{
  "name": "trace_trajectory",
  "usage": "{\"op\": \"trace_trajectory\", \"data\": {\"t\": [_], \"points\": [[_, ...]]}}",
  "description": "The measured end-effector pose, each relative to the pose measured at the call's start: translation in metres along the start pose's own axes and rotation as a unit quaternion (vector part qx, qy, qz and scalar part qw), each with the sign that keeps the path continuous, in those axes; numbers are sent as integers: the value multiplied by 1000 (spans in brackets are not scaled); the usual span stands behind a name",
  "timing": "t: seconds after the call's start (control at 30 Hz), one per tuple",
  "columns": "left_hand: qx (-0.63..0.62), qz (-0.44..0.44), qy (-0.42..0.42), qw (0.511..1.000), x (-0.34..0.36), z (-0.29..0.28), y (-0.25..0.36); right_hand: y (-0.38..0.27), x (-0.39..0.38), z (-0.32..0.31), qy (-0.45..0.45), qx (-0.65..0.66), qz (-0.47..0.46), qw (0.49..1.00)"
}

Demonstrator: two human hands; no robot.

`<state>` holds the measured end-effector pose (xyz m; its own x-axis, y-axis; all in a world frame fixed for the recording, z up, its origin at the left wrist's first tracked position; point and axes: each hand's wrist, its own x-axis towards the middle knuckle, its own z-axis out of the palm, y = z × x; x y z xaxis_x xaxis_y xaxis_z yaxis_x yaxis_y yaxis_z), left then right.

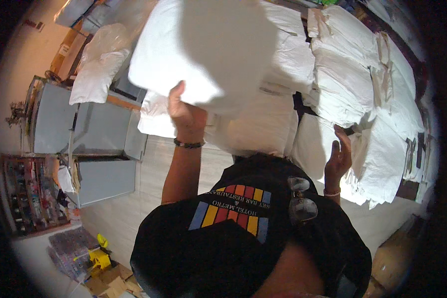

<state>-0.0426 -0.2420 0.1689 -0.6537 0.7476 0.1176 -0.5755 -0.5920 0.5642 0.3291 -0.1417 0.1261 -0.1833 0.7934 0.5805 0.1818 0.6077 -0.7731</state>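
Left hand gripped a white pillow (raised); right hand, fingers spread, touched the pillow stack beside it.

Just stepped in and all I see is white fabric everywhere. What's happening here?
A person in a black printed shirt is handling white bedding. The left hand grips the edge of a big white pillow, raised above a heap of other white pillows. The right hand is open, its fingers resting against the side of the heap. Folded glasses hang at the shirt's neck. Grey cabinets stand to the left.
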Motion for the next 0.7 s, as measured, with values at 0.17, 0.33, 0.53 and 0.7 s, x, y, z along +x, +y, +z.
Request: {"op": "trace_trajectory", "data": {"t": [0.17, 0.33, 0.53, 0.7], "points": [[73, 51, 238, 967, -4, -123, 3, 25, -12, 34, -136, -95, 53, 985], [134, 22, 266, 954, -6, -208, -19, 92, -59, 55, -269, -290, 38, 918], [217, -5, 248, 944, -12, -245, 20, 123, -126, 16, -357, -508, 101, 777], [662, 59, 99, 741, -11, -252, 21, 123, -134, 23, -294, -499, 63, 813]]}}
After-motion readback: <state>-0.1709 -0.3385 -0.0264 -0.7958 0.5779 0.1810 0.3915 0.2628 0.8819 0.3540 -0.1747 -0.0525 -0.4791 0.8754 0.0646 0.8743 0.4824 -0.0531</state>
